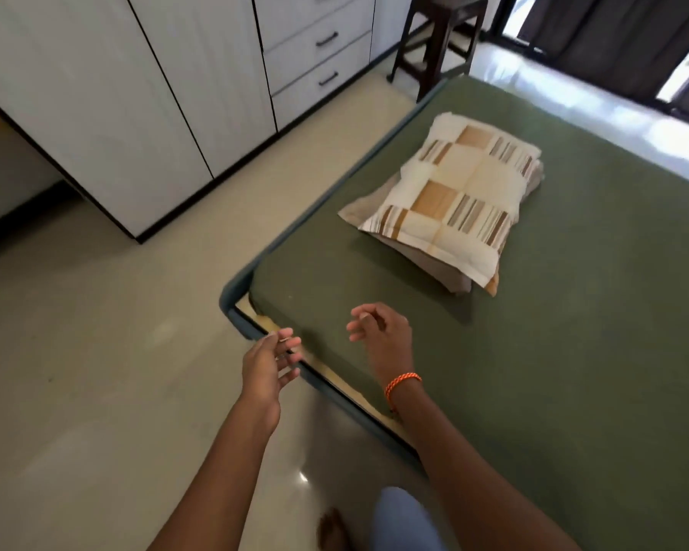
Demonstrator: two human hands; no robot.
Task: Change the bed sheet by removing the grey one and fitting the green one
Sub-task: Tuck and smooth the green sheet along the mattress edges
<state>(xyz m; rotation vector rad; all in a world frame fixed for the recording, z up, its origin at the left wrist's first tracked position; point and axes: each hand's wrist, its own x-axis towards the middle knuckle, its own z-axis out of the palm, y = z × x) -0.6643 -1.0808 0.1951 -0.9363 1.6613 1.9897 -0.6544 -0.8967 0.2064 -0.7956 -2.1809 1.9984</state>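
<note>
The wardrobe (108, 113) along the left wall is cut off at the top, so only its white doors and dark plinth show, and the drawer unit (319, 53) beside it loses its upper drawers the same way. A dark wooden stool (438, 37) at the far end of the bed shows only legs and part of the seat, and dark curtains (613, 37) are cropped in the top right, with glare on the floor (76, 351) below them washing out detail. The green sheet (533, 312) lies flat over the mattress, covering the whole top of the bed as far as the picture reaches; its right side runs out of view. At the bed's near left corner a strip of pale base shows between the sheet's edge and the blue-grey bed frame (235, 290). No grey sheet can be made out. The left hand (269, 363) hovers just off the near edge by that corner, fingers loosely spread and gripping nothing. The right hand (378, 332), an orange bracelet (402, 385) on its wrist, hangs over the sheet just inside the same corner, fingers relaxed and slightly curled, holding nothing. A checked cream-and-tan pillow (450, 200) rests on a folded beige cloth (359, 210) toward the bed's left edge. A bare foot and a blue-clad knee are half cut off at the bottom.
</note>
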